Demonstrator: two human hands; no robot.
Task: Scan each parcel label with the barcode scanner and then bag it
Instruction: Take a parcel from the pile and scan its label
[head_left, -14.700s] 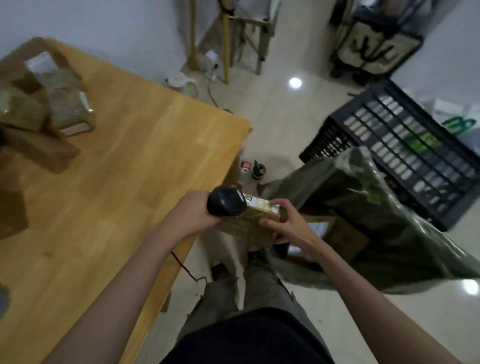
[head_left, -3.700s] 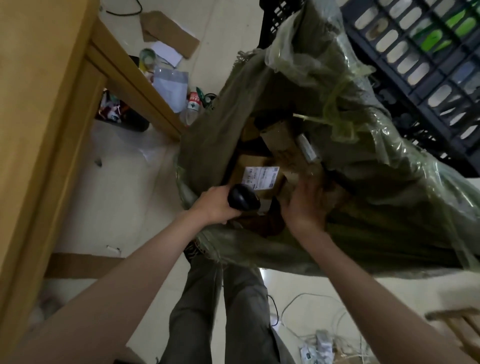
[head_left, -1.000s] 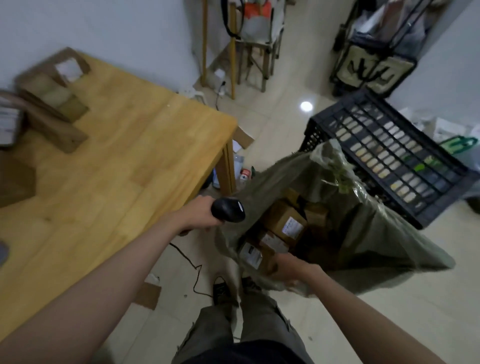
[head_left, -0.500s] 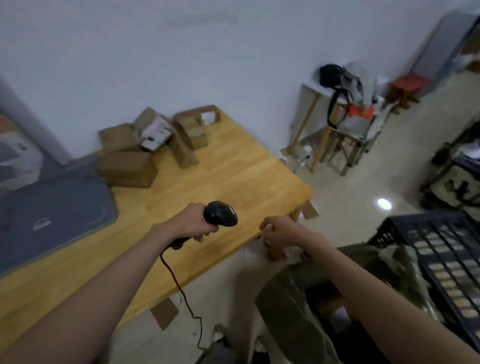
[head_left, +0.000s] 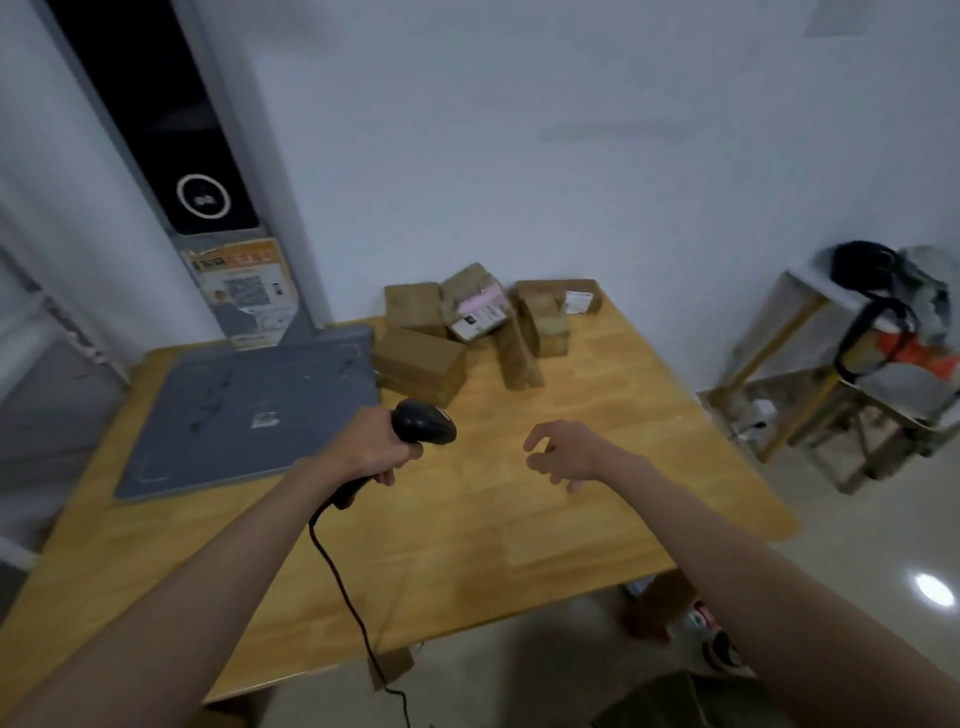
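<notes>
While our left hand (head_left: 371, 449) grips the scanner (head_left: 423, 427) and our empty right hand (head_left: 563, 453) reaches with loosely spread fingers, we risk toppling the leaning parcels (head_left: 483, 327) beyond the scanner.

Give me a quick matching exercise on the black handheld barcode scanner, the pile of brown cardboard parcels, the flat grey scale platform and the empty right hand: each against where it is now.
Things:
1. black handheld barcode scanner
2. pile of brown cardboard parcels
3. flat grey scale platform
4. right hand

Places:
A. far edge of the wooden table, by the wall
B. gripped in the left hand
C. hovering above bare tabletop
D. table's left part

Pairs: 1-B, 2-A, 3-D, 4-C
</notes>
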